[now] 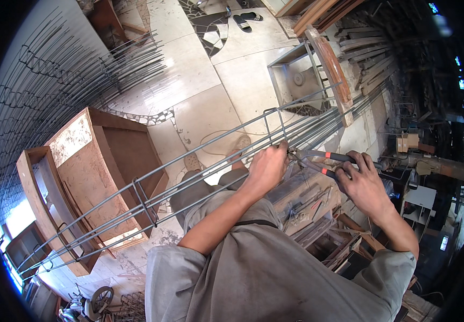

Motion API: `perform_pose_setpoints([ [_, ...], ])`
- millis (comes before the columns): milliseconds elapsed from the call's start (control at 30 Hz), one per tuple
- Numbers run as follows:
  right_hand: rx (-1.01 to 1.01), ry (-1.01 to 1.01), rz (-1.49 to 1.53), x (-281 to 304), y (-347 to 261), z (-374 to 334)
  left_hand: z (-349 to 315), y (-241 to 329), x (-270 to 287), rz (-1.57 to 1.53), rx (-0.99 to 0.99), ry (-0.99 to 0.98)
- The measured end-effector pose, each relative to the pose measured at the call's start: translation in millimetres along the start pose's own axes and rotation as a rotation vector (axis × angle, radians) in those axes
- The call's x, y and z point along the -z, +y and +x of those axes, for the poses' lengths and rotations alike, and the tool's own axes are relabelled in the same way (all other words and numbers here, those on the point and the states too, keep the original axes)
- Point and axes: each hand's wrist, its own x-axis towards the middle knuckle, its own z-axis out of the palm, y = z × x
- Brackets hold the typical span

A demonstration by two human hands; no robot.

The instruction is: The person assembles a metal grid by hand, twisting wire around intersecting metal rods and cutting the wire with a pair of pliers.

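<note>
Pliers, long-handled, with dark grips and orange bands, lie at the right of the person's body. Right hand: fingers wrapped on the pliers' handles, which stand apart. Left hand: fingers curled narrow beside the pliers' head, at the rods; what they pinch is hidden. Whether the jaws are closed cannot be told.

Steel cage: long rods joined by rectangular stirrups, running from near left to far right, crossing just beyond the person's lap. One stirrup stands left of the left hand. The cage's left part passes over a wooden frame, next to a brown wooden box; the right part reaches a curved wooden plank.

Surroundings: square metal frame on the floor, far right; sandals farther off; many loose rods, far left; motorcycle, near left.
</note>
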Motion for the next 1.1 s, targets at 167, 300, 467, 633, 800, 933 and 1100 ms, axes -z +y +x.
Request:
perform_pose_setpoints([
  [167, 0.026, 0.025, -0.005, -4, 1, -1, 2, -2, 2, 0.003, 0.006, -0.033],
  [300, 0.011, 0.023, 0.04, 2, 1, 1, 2, 3, 8, -0.027, 0.041, -0.038],
  [467, -0.008, 0.033, 0.077, 2, 0, 1, 2, 6, 11, -0.026, 0.043, -0.04],
  [633, 0.008, 0.031, 0.008, -2, 0, 0, 2, 3, 9, -0.037, 0.019, -0.031],
  [800, 0.054, 0.053, -0.092, 2, 4, 3, 5, 3, 12, -0.023, 0.033, -0.048],
  [933, 0.008, 0.03, -0.026, -4, 6, 4, 5, 1, 10, -0.037, 0.036, -0.052],
  [1100, -0.009, 0.045, 0.05, 1, 7, 6, 3, -2, 5, -0.038, 0.025, -0.032],
])
